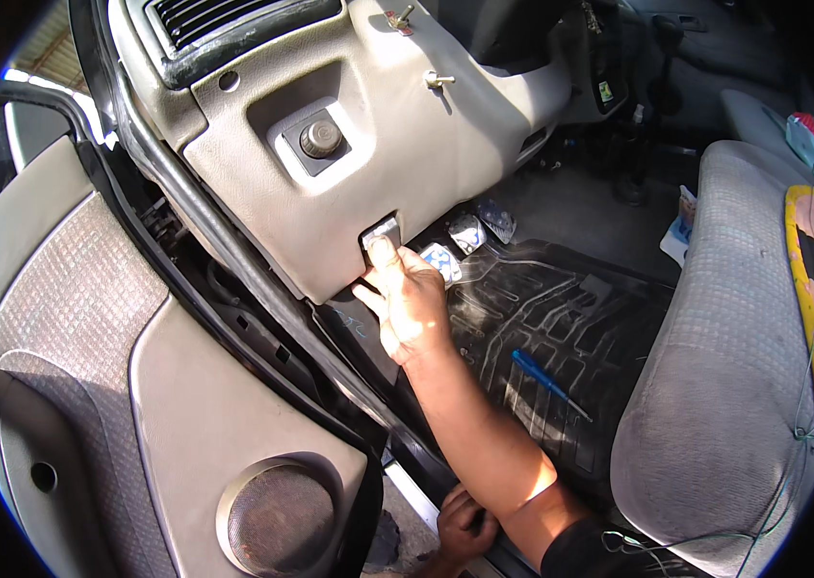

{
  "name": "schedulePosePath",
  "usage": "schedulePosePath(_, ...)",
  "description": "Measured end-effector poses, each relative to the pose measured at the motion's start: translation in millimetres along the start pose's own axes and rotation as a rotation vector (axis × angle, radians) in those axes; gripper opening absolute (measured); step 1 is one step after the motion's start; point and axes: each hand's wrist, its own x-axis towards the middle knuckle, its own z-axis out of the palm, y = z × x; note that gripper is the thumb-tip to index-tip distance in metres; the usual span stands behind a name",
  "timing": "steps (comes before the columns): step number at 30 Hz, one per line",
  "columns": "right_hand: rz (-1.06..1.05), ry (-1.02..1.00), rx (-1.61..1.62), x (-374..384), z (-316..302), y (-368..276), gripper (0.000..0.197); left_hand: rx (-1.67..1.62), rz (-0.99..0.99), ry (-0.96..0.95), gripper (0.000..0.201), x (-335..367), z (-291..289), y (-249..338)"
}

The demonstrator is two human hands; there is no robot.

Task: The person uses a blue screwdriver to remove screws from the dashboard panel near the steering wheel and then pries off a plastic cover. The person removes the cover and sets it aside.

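My right hand (412, 303) reaches up to the lower part of the beige dashboard panel (282, 226). Its thumb and fingers are closed on a small grey lever (380, 229) set in a rectangular cutout; the fingertips behind it are hidden. Low in the picture, next to the door sill (413, 496), my left hand (465, 525) is closed with its fingers curled. Whether anything lies inside that hand is hidden. A blue screwdriver (542, 374) lies on the black floor mat (561, 299), to the right of my right forearm.
An open car door (205, 385) with a round speaker (279, 515) fills the left side. Pedals (467, 234) stand beyond my right hand. At right is a grey seat (681, 376) with thin green wire (773, 511) across it. A round knob (320, 139) and toggle switches (438, 80) jut from the panel.
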Motion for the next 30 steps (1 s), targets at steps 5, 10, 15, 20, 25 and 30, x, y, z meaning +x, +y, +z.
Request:
schedulePosePath(5,0.054,-0.084,0.195,10,-9,-4,0.056,-0.009,-0.003,-0.02,0.024,9,-1,0)
schedulePosePath(10,-0.025,-0.26,0.456,18,-19,11,0.031,-0.001,0.007,-0.029,0.026,8,-2,0)
schedulePosePath(15,-0.048,-0.3,0.582,27,-37,36,0.046,-0.03,-0.002,-0.028,0.027,6,0,-2)
schedulePosePath(20,-0.06,-0.228,0.501,14,-13,27,0.034,-0.016,-0.008,-0.007,0.026,1,0,-5)
schedulePosePath(25,0.114,0.092,0.409,-8,17,-5,0.031,-0.027,-0.014,0.028,0.019,7,0,1)
schedulePosePath(30,-0.032,0.073,0.331,8,1,3,0.021,-0.019,0.004,-0.021,0.032,7,2,-3)
